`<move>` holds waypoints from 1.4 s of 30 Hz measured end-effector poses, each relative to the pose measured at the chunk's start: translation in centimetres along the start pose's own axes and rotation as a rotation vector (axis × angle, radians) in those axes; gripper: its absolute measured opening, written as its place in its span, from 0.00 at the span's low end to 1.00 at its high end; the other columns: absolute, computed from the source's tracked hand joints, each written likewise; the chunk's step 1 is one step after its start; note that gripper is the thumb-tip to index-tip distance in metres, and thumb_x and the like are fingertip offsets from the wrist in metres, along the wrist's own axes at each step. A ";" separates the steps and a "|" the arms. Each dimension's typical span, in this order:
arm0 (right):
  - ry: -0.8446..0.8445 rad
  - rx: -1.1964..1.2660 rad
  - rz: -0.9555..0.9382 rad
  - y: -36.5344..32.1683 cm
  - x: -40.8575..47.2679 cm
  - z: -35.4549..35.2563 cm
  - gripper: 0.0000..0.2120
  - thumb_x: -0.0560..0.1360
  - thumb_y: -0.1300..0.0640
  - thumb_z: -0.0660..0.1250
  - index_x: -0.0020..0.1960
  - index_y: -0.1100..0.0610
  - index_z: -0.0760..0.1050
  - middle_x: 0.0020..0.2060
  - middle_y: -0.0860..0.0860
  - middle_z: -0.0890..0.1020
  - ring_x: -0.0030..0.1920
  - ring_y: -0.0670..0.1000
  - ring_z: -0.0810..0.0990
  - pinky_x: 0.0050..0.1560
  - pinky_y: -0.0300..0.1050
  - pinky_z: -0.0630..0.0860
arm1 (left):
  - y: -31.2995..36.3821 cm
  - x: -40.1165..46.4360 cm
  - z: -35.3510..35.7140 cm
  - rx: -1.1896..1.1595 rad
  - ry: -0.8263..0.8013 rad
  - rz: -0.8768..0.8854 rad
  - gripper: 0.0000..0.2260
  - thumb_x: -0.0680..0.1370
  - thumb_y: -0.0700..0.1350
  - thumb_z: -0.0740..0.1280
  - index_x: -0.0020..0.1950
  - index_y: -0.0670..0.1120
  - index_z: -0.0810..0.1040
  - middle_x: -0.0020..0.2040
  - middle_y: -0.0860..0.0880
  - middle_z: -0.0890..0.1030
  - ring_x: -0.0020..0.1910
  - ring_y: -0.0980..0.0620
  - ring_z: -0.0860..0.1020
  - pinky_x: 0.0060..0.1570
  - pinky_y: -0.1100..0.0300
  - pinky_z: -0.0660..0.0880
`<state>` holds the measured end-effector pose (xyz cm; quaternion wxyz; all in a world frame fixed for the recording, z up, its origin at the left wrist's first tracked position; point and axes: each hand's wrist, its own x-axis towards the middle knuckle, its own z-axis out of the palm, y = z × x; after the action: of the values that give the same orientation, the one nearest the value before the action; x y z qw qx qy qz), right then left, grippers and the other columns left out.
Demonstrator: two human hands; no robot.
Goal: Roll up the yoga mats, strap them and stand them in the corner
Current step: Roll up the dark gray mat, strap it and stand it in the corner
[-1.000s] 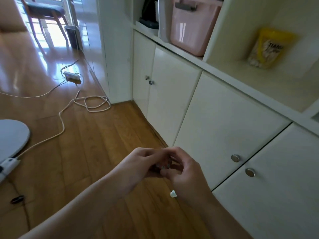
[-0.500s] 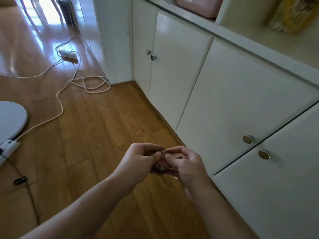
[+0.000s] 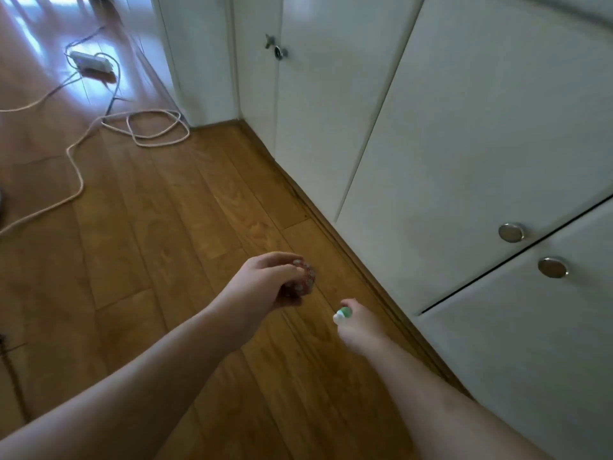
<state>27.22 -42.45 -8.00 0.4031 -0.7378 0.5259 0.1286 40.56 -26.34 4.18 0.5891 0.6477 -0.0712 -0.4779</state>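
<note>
No yoga mat is in view. My left hand (image 3: 265,283) hovers over the wooden floor and grips a small reddish patterned band or strap (image 3: 303,282) in its curled fingers. My right hand (image 3: 360,327) sits lower and to the right, close to the cabinet base. It is turned away, so its fingers are hidden. A small green-and-white piece (image 3: 341,316) shows at its near edge; I cannot tell whether the hand holds it.
White cabinet doors (image 3: 431,144) with round metal knobs (image 3: 510,232) run along the right. A white cable (image 3: 146,127) loops over the wooden floor (image 3: 172,234) toward a power strip (image 3: 89,59) at the back left.
My hands were together around the small patterned thing; now they have come apart. The left keeps it and the right has dropped lower right. The view has tilted down toward the floor.
</note>
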 end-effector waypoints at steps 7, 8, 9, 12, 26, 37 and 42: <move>0.032 -0.323 0.066 2.3 6.2 5.6 0.37 0.78 0.54 0.67 0.84 0.42 0.58 0.81 0.56 0.58 0.73 0.61 0.71 0.62 0.52 0.77 | -3.9 2.7 -1.0 0.327 -0.038 0.171 0.28 0.73 0.41 0.80 0.70 0.56 0.78 0.61 0.54 0.84 0.59 0.56 0.83 0.61 0.56 0.81; 0.079 -0.378 0.029 2.6 6.1 6.0 0.35 0.77 0.53 0.68 0.82 0.45 0.62 0.79 0.56 0.62 0.70 0.60 0.73 0.60 0.51 0.78 | -4.0 2.7 -0.9 0.340 -0.030 0.186 0.28 0.73 0.42 0.80 0.71 0.56 0.77 0.61 0.55 0.84 0.59 0.57 0.83 0.61 0.56 0.81; 0.122 -0.420 -0.008 3.0 5.8 6.2 0.32 0.78 0.53 0.69 0.80 0.48 0.66 0.75 0.56 0.67 0.65 0.58 0.76 0.58 0.49 0.79 | -3.9 2.8 -0.7 0.346 -0.026 0.196 0.27 0.74 0.43 0.80 0.70 0.56 0.77 0.60 0.56 0.84 0.58 0.58 0.83 0.60 0.57 0.81; 0.165 -0.569 -0.115 5.2 4.2 6.0 0.24 0.78 0.57 0.74 0.72 0.53 0.72 0.65 0.54 0.71 0.55 0.52 0.79 0.54 0.46 0.82 | -3.2 2.7 -0.1 0.348 -0.005 0.212 0.26 0.73 0.43 0.80 0.69 0.56 0.78 0.58 0.56 0.84 0.54 0.61 0.84 0.54 0.63 0.82; 0.335 0.259 -0.613 -9.9 -10.3 -16.1 0.14 0.77 0.51 0.75 0.59 0.43 0.77 0.53 0.42 0.81 0.55 0.42 0.81 0.53 0.39 0.83 | 13.0 1.8 5.9 0.496 0.178 0.505 0.29 0.69 0.51 0.83 0.68 0.52 0.79 0.55 0.57 0.84 0.50 0.59 0.85 0.44 0.65 0.80; 0.980 0.222 -0.627 -18.8 -18.8 -43.0 0.16 0.78 0.57 0.73 0.65 0.52 0.76 0.58 0.51 0.81 0.56 0.53 0.80 0.51 0.44 0.76 | 34.8 -1.6 20.1 0.340 0.115 0.817 0.16 0.68 0.49 0.84 0.50 0.54 0.81 0.49 0.55 0.85 0.49 0.52 0.84 0.48 0.55 0.81; 0.849 0.268 -0.404 -17.1 -15.0 -43.7 0.07 0.84 0.50 0.66 0.56 0.54 0.76 0.50 0.51 0.81 0.47 0.54 0.78 0.46 0.47 0.76 | 35.8 1.3 24.4 0.604 0.119 0.830 0.15 0.72 0.53 0.81 0.55 0.53 0.83 0.49 0.54 0.84 0.50 0.49 0.82 0.49 0.55 0.81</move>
<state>25.83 -62.15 37.14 0.2614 -0.7540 0.5021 -0.3333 40.99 -54.76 36.88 0.5186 0.7323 -0.4234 -0.1244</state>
